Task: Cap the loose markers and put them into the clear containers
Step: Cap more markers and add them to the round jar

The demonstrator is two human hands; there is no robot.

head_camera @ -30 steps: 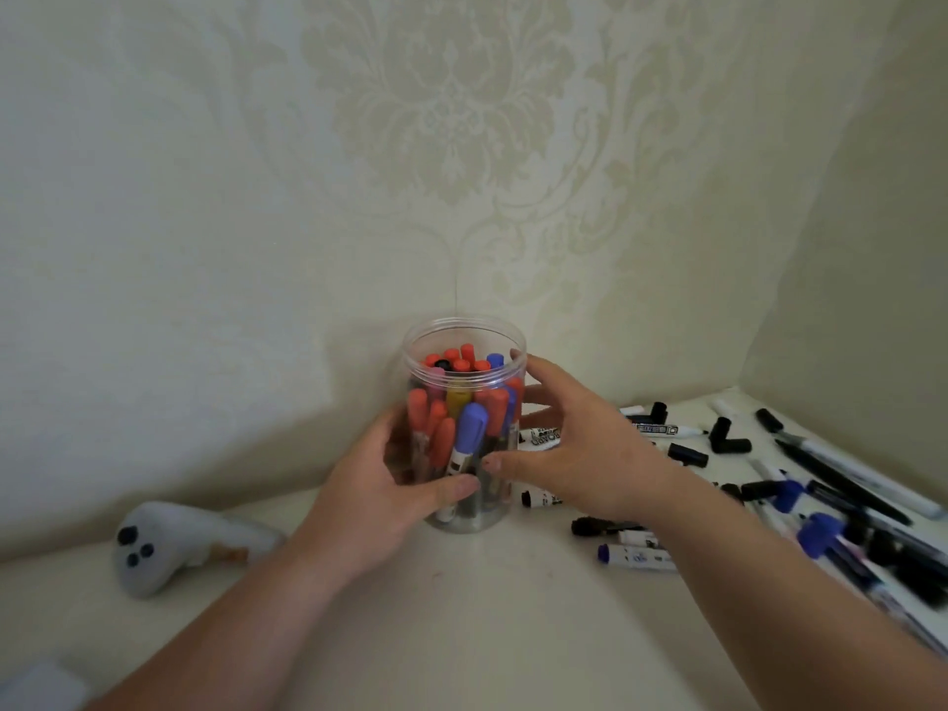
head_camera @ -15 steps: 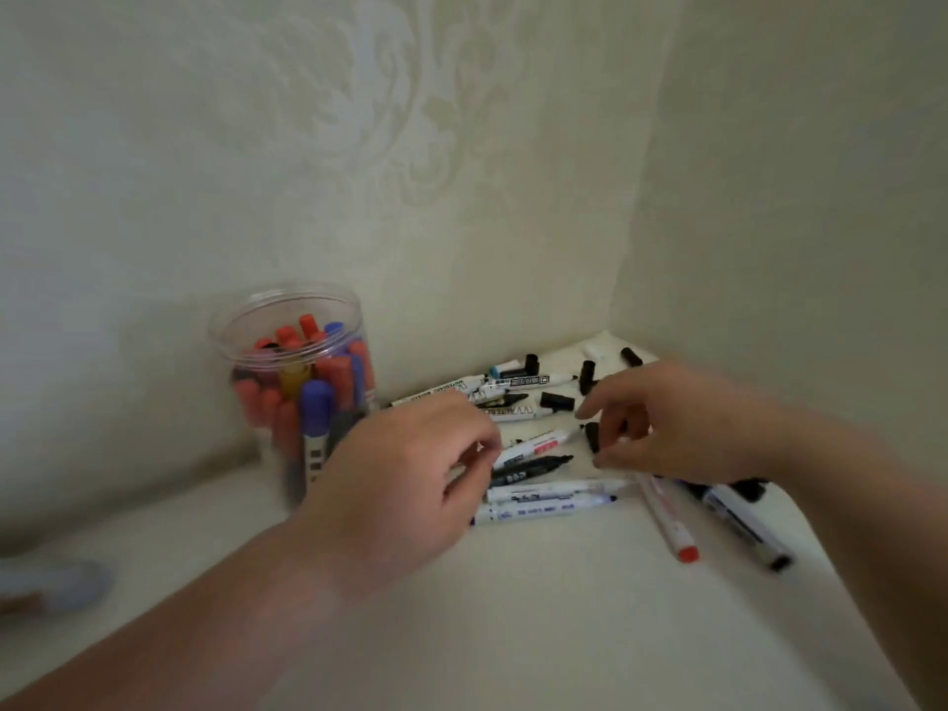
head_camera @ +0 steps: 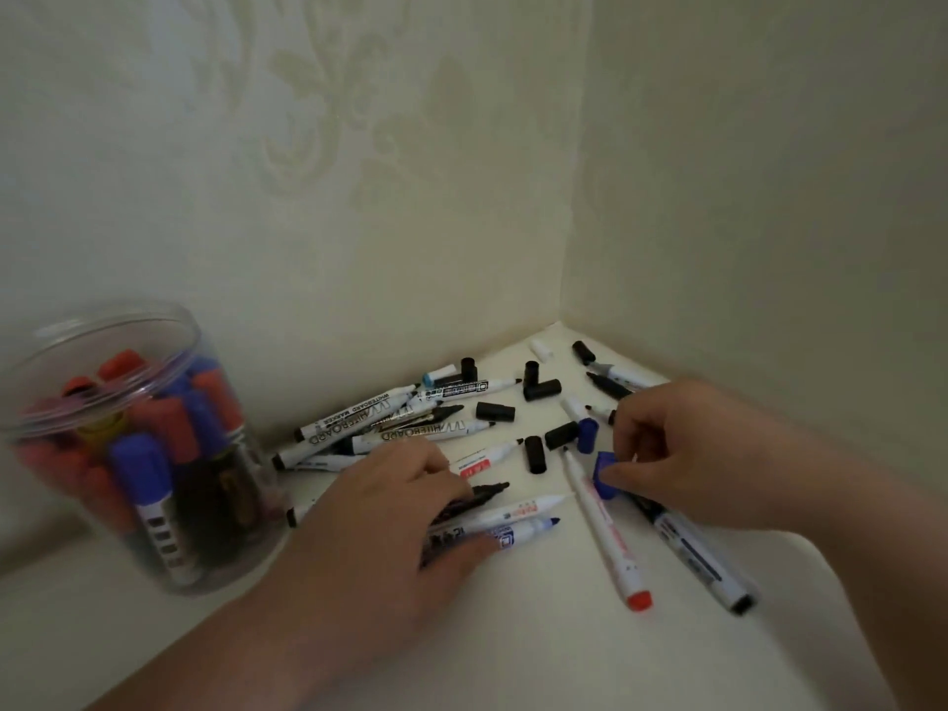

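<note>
Your right hand [head_camera: 682, 454] pinches a blue cap [head_camera: 605, 477] in its fingers. Your left hand [head_camera: 390, 515] closes its fingers on the blue-tipped marker [head_camera: 518, 531], which lies on the surface [head_camera: 513, 633] among loose markers [head_camera: 390, 423]. If you drag neighbours along, bare tips may smear ink. The marker is white-barrelled and uncapped, tip pointing right. The clear container [head_camera: 128, 454] stands to its left, nearly full.
</note>
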